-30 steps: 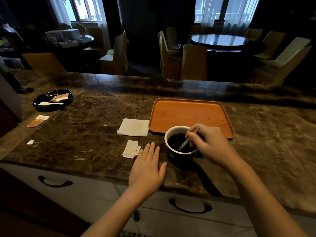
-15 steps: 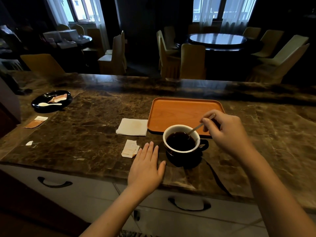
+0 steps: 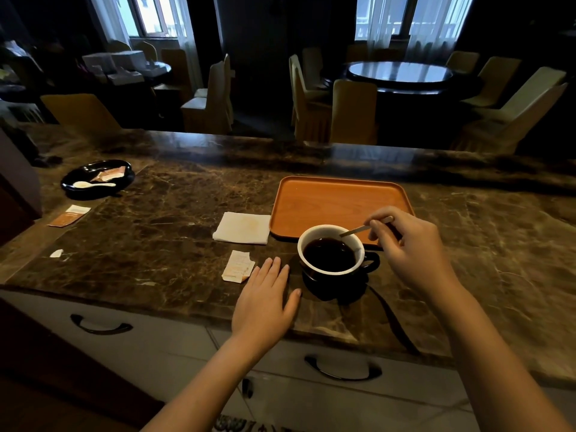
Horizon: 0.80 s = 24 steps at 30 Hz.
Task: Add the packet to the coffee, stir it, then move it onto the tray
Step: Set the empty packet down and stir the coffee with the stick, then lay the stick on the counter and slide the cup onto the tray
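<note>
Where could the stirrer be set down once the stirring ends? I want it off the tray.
Bare marble lies right of the orange wooden tray and the right hand, and between the black oval dish and the white folded napkin. It is crowded around the black coffee cup, torn packet and left hand.

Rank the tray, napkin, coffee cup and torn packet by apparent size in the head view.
1. orange tray
2. coffee cup, though it sits nearer the camera
3. white napkin
4. torn packet
</note>
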Each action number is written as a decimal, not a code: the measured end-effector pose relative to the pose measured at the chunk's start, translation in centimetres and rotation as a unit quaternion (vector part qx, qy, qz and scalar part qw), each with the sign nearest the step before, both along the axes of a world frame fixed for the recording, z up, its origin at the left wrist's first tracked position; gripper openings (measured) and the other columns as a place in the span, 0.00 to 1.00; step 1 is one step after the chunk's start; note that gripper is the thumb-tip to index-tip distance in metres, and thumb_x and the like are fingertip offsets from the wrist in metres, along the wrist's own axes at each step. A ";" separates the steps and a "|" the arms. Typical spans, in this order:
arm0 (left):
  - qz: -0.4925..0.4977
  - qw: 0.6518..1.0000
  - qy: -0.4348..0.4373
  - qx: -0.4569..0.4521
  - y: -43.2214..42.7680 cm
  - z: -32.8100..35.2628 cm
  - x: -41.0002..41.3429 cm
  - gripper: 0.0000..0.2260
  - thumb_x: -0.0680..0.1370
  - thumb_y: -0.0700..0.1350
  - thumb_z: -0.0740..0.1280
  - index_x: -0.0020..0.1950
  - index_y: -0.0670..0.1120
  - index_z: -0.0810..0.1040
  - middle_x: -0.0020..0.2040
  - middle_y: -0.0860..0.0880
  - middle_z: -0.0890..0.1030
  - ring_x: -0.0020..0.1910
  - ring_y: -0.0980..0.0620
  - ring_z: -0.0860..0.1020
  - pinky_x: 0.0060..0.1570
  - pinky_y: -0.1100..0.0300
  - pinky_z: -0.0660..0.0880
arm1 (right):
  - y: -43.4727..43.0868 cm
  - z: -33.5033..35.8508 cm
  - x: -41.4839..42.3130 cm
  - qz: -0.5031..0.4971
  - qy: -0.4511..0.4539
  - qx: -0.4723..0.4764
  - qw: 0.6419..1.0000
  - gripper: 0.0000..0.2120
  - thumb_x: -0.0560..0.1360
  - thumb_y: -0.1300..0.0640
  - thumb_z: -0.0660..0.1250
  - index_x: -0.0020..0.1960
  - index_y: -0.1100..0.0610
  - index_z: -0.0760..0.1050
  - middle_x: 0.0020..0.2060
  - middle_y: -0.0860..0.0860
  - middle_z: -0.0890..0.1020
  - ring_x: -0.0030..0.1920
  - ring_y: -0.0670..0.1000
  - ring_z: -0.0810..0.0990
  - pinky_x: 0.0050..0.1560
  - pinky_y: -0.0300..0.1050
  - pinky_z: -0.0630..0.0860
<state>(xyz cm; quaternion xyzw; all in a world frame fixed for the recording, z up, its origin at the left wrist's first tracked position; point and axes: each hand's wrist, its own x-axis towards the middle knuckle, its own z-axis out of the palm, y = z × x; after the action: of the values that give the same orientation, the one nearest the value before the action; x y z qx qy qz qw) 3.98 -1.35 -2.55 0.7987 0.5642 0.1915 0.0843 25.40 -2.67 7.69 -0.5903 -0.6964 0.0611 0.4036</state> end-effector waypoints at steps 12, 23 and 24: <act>-0.023 1.000 -0.007 0.007 0.0 1.9 -3.0 0.23 0.79 0.54 0.56 0.72 0.52 0.59 0.76 0.52 0.57 0.75 0.56 0.51 0.68 0.62 0.44 | -0.5 0.2 -4.8 0.036 0.067 -0.002 0.997 0.10 0.77 0.58 0.60 0.56 0.55 0.76 0.46 0.48 0.81 0.47 0.45 0.79 0.45 0.38 0.77; 0.145 0.983 0.081 -0.082 5.0 0.7 -11.7 0.27 0.79 0.57 0.51 0.75 0.47 0.53 0.77 0.46 0.52 0.76 0.49 0.47 0.75 0.50 0.46 | 2.3 -2.7 -13.6 0.113 -0.090 0.015 0.989 0.13 0.77 0.61 0.61 0.60 0.60 0.75 0.52 0.58 0.81 0.53 0.56 0.76 0.48 0.51 0.77; 0.143 0.982 0.085 -0.085 5.0 0.5 -11.8 0.27 0.79 0.58 0.50 0.75 0.47 0.52 0.77 0.46 0.51 0.76 0.49 0.47 0.75 0.51 0.46 | 2.8 -3.2 -14.1 0.107 -0.109 0.015 0.988 0.13 0.77 0.62 0.61 0.60 0.61 0.75 0.52 0.59 0.81 0.53 0.58 0.76 0.46 0.52 0.77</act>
<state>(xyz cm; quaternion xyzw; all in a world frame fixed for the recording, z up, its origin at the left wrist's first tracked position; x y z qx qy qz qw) -7.85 3.61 -2.08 0.7129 0.6920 0.0843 0.0757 11.27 0.08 4.46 -0.5097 -0.7959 0.0290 0.3254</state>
